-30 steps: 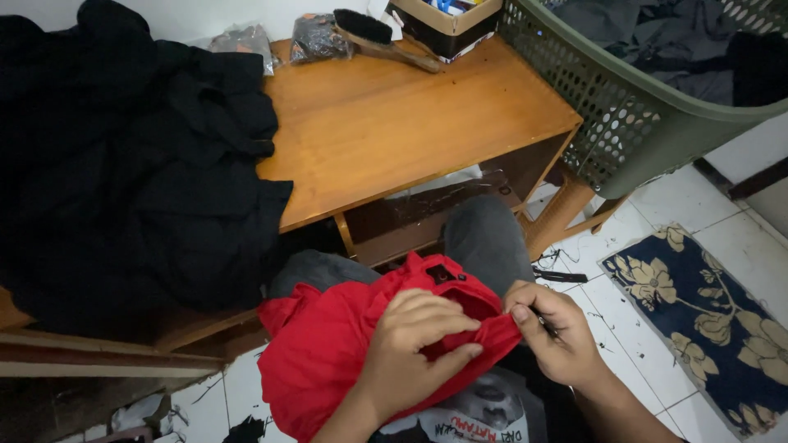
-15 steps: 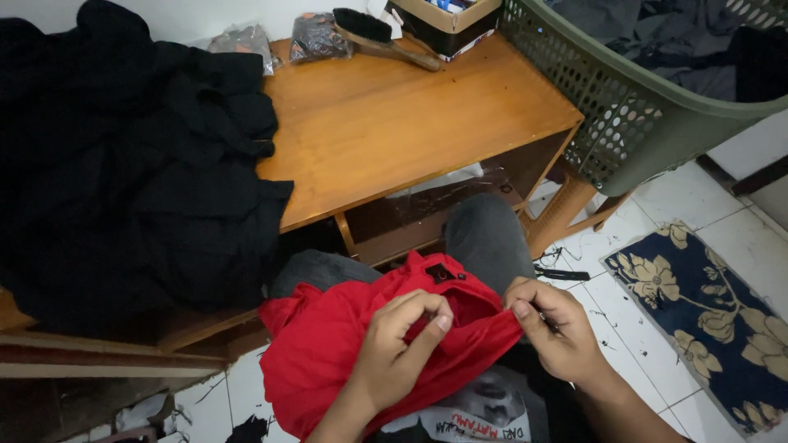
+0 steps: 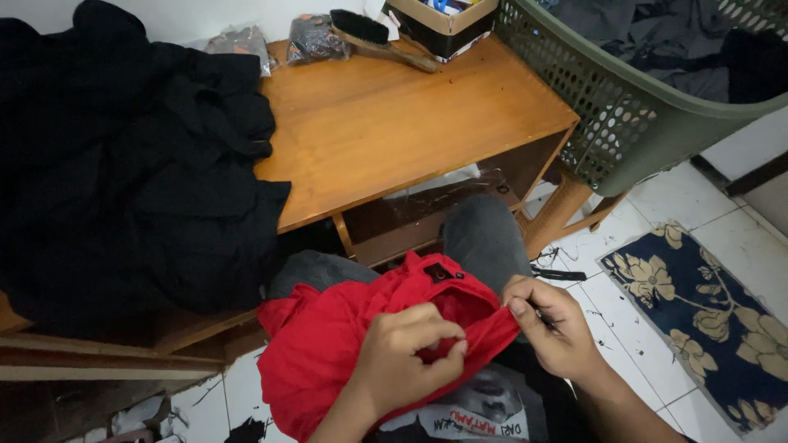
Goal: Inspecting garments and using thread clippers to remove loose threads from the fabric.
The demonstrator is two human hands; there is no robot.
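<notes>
Quick count first: one red garment (image 3: 345, 344), two hands, one low wooden table (image 3: 394, 131), one big pile of black clothes (image 3: 123, 164), one green perforated laundry basket (image 3: 607, 107), one wooden brush (image 3: 377, 37), one open cardboard box (image 3: 443, 20), two small plastic-wrapped packets (image 3: 316, 37) and one blue floral mat (image 3: 706, 316).

The red garment is bunched up in the lap, over grey trousers (image 3: 484, 238), right in front of the table edge. It's gripped on both sides: the left hand (image 3: 402, 357) is curled around a fold near the middle, thumb and fingertips pinched narrow on the cloth, and the right hand (image 3: 554, 324) is closed on the edge of the fabric just to the right. Something thin and dark seems to be held between the right fingers too, but what it is can't be made out.

Around it: the black pile is draped over the left part of the table and hangs down its front. The basket is tilted against the table's right corner, with dark clothes inside. The brush, box and packets are lined up along the far edge. Bits of thread are scattered on the white floor tiles (image 3: 624, 246).

The garment itself is plain bright red, soft and crumpled, with a small dark tag (image 3: 439, 273) at the top fold.
</notes>
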